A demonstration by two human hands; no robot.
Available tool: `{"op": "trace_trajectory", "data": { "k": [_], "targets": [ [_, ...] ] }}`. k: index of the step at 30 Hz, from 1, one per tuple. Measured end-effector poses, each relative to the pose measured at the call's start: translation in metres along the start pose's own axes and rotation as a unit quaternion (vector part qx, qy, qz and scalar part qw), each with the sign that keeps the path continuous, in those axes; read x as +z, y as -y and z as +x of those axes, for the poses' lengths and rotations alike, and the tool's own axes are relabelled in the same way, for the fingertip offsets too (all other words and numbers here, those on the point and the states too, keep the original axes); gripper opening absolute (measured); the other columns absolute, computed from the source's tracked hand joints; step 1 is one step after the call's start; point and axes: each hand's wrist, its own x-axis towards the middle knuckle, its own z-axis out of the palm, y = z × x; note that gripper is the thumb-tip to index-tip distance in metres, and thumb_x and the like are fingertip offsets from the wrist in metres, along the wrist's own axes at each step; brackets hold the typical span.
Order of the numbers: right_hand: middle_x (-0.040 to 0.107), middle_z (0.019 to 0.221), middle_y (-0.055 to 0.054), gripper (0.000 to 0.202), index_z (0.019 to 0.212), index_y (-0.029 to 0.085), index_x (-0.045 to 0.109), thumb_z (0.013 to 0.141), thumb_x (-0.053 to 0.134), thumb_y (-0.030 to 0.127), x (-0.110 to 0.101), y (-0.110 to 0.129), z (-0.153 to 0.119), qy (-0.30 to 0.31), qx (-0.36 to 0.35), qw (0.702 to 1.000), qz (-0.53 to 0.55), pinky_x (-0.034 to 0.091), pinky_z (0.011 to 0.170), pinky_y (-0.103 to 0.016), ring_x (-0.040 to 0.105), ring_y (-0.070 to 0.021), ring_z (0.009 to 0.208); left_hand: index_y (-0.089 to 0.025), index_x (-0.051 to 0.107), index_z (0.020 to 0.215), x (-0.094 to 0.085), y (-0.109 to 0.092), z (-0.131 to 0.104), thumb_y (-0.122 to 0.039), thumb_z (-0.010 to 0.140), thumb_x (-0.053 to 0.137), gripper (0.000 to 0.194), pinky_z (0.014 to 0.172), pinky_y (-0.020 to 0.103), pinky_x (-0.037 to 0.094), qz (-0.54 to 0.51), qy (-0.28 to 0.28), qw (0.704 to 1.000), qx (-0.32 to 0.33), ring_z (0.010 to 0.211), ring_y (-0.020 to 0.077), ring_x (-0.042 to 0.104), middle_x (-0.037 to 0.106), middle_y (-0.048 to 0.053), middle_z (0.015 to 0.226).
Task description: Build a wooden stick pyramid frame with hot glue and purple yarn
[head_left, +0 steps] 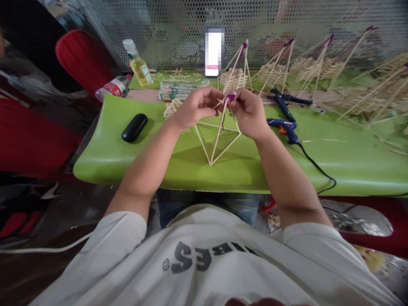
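Person stands at green table (237, 172), both bare hands at the top of a stick frame (218, 131), a pyramid-like build of thin pale sticks standing near the front edge, roughly centred. Purple binding (230, 97) wraps its apex. Right hand (250, 111) pinches the apex, thumb and forefinger narrow on it. Left hand (199, 106) is just beside, fingers curled, thumb close to them; cannot tell whether they grip a stick or only touch. One base corner points toward the person. Loose sticks (172, 108) lie partly behind the left forearm; clear packet of sticks (178, 91) behind that. Black case (134, 127) on the table, left side. Farther left, bottle with yellow liquid (142, 70) upright and leaning, red-label bottle (113, 88) on its side. Phone (211, 53) stands upright at back, screen lit, against perforated panel (178, 34). Blue glue gun (288, 127), orange trigger, lies right of the right hand, cord toward the front edge. More stick builds (234, 78) with purple tops stand in a row, back right.
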Motion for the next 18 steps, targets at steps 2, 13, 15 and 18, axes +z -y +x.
{"op": "trace_trajectory", "data": {
  "k": [2, 13, 15, 18],
  "targets": [
    [0.062, 0.087, -0.002, 0.049, 0.1, 0.031, 0.073, 0.103, 0.07, 0.08, 0.0, -0.001, -0.001, 0.005, 0.001, 1.0, 0.006, 0.062, 0.083, -0.048, 0.054, -0.0212, 0.078, -0.025, 0.074, 0.11, 0.003, -0.003, -0.001, -0.061, 0.096, 0.087, 0.041, 0.095, 0.044, 0.07, 0.021, -0.04, 0.999, 0.024, 0.097, 0.0204, 0.079, 0.08, 0.004, 0.106],
    [0.057, 0.084, -0.001, 0.049, 0.095, 0.031, 0.069, 0.103, 0.07, 0.08, 0.001, 0.0, -0.004, -0.008, 0.005, 1.0, 0.001, 0.06, 0.081, -0.046, 0.05, -0.0203, 0.075, -0.022, 0.084, 0.089, 0.012, -0.011, -0.003, -0.066, 0.098, 0.086, 0.046, 0.089, 0.043, 0.066, 0.267, -0.104, 0.958, 0.002, 0.086, 0.0212, 0.078, 0.084, 0.007, 0.093],
    [0.056, 0.084, -0.001, 0.05, 0.096, 0.031, 0.07, 0.103, 0.069, 0.08, 0.002, 0.001, -0.005, -0.014, 0.002, 1.0, -0.002, 0.061, 0.085, -0.047, 0.049, -0.0201, 0.075, -0.021, 0.084, 0.089, 0.015, -0.013, -0.003, -0.056, 0.101, 0.086, 0.037, 0.088, 0.041, 0.066, 0.276, -0.111, 0.955, 0.004, 0.085, 0.0194, 0.078, 0.084, 0.006, 0.093],
    [0.056, 0.084, -0.001, 0.051, 0.096, 0.03, 0.07, 0.103, 0.068, 0.081, 0.002, 0.002, -0.006, -0.015, 0.005, 1.0, -0.006, 0.061, 0.085, -0.048, 0.048, -0.0201, 0.074, -0.021, 0.081, 0.088, 0.018, -0.016, -0.005, -0.038, 0.102, 0.084, 0.022, 0.087, 0.038, 0.066, 0.289, -0.113, 0.951, 0.011, 0.083, 0.0175, 0.077, 0.084, 0.005, 0.091]
  ]
}}
